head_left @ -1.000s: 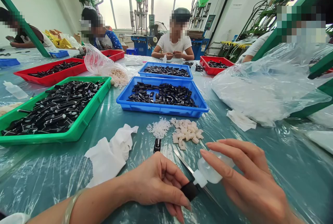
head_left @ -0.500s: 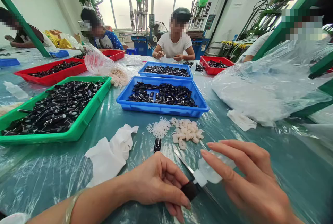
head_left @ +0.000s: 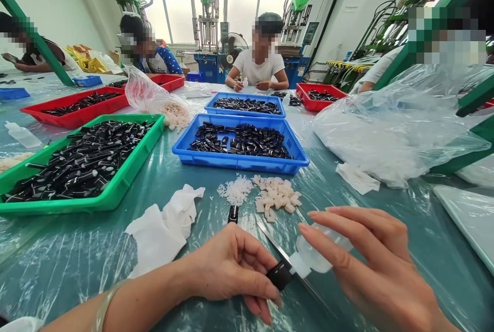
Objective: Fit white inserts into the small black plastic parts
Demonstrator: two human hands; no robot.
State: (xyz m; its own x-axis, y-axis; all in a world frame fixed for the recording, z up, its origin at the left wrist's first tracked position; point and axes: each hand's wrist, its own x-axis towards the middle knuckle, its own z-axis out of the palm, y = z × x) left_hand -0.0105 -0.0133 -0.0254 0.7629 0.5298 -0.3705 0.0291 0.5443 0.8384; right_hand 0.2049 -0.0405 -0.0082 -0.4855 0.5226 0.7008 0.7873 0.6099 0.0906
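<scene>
My left hand [head_left: 235, 267] pinches a small black part [head_left: 280, 275] between thumb and fingers. Held in my right hand [head_left: 370, 265] is a translucent white bottle [head_left: 320, 249], its nozzle end against or very close to the black part. Metal tweezers [head_left: 276, 242] lie slantwise on the table, passing behind the bottle's tip. Beyond my left hand another black part [head_left: 233, 214] rests on the table. Past it are a pile of thin white bits [head_left: 236, 190] and a pile of cream-coloured blocks [head_left: 278, 195].
Blue trays [head_left: 239, 160] of black parts stand ahead, a green tray [head_left: 111, 201] at left, red trays behind. A crumpled white cloth [head_left: 165, 229] lies left of centre. A large clear plastic bag [head_left: 393, 126] sits at right. Several people sit around the table.
The black part has tilted slightly in my left hand, and the bottle has shifted a little to the right. A pale flat edge now shows at the far right.
</scene>
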